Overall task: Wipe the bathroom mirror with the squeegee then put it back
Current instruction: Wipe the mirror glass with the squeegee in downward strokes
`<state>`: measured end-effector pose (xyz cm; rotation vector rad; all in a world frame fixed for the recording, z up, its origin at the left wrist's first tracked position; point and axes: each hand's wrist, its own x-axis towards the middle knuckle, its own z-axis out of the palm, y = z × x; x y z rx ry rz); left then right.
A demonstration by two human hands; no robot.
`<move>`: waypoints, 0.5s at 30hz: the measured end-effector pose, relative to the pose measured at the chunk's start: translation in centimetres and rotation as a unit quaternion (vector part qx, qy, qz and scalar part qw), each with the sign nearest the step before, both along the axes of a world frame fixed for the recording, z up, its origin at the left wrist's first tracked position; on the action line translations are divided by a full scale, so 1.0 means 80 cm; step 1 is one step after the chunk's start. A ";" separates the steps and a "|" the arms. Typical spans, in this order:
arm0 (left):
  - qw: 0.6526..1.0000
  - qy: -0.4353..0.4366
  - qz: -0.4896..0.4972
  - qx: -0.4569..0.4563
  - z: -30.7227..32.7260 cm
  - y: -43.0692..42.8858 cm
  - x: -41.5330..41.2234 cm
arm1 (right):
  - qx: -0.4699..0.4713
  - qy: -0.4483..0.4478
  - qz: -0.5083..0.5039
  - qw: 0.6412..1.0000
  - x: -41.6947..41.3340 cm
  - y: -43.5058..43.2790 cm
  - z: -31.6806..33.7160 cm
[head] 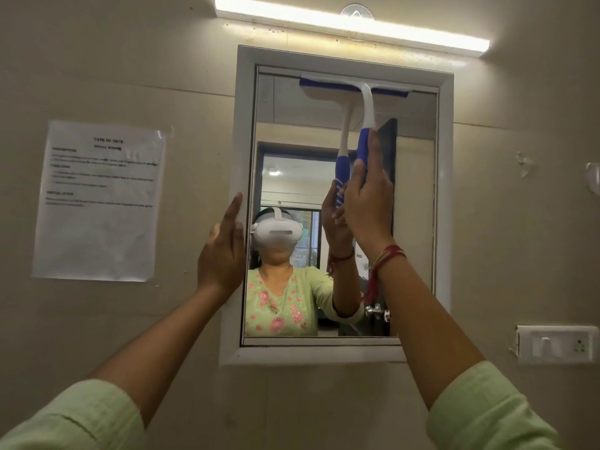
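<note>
The bathroom mirror (418, 222) hangs on the wall in a white frame (242, 131). A white and blue squeegee (367, 102) has its blade lying flat against the glass along the mirror's top edge, right of centre. My right hand (365, 203) grips the squeegee's blue handle from below. My left hand (224, 251) rests with straight fingers on the left side of the frame. The glass reflects the squeegee, my arm and my upper body.
A printed paper sheet (99, 203) is taped to the wall left of the mirror. A tube light (350, 24) runs above the frame. A white switch plate (556, 349) sits at the lower right, and a small wall hook (592, 178) at the right edge.
</note>
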<state>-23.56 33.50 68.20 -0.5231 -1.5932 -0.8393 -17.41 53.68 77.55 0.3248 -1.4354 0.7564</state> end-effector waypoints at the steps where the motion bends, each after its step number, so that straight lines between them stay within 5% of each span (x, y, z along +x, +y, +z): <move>1: 1.000 0.000 -0.001 0.000 0.000 0.000 0.000 | 0.002 -0.001 -0.001 1.000 0.000 0.000 0.000; 15: 1.000 0.011 -0.006 -0.005 -0.001 0.000 0.000 | 0.008 -0.025 -0.032 0.999 0.003 0.001 -0.005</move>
